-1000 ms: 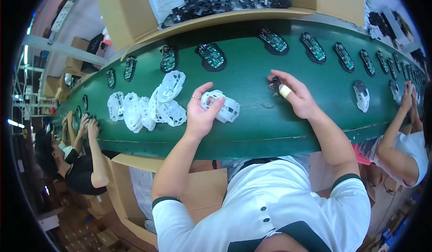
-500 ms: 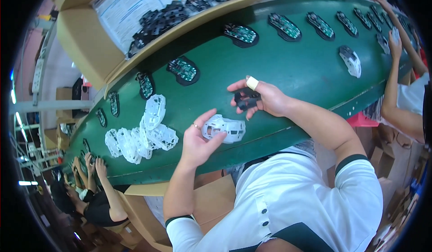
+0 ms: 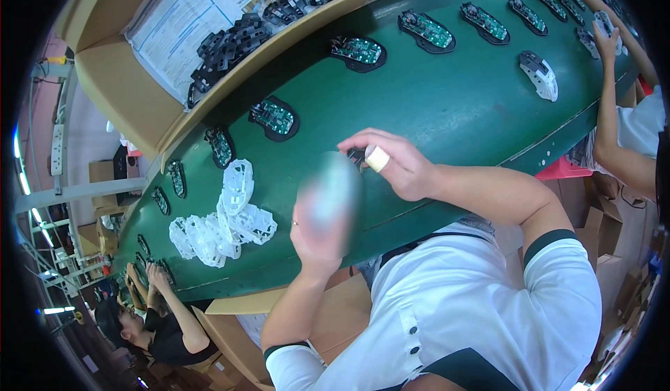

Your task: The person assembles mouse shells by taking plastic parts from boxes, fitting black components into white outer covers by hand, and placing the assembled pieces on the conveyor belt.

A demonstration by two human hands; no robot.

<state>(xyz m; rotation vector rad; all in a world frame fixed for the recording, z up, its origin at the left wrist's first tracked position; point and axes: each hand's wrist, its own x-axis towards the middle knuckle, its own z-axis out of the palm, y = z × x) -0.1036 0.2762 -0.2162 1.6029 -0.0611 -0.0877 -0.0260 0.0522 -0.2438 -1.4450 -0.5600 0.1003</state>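
Observation:
My left hand [image 3: 317, 234] is raised above the green conveyor belt [image 3: 453, 112] and holds a white plastic shell [image 3: 333, 189], blurred by motion. My right hand [image 3: 387, 162], with a taped fingertip, pinches a small black part [image 3: 356, 156] just right of the shell, over the belt. A heap of white plastic shells [image 3: 223, 220] lies on the belt to the left of my left hand. Black bases carrying green circuit boards [image 3: 273, 117] ride the belt beyond my hands.
A cardboard shelf [image 3: 139, 91] behind the belt holds black plastic parts [image 3: 230, 42] and a printed sheet. A white assembled piece [image 3: 539, 73] lies on the belt at right, near another person's arm [image 3: 614, 112]. Another person [image 3: 150, 314] works at lower left.
My left hand has lifted the white shell up off the belt toward me. My right hand picked up a black part and brought it close to the shell.

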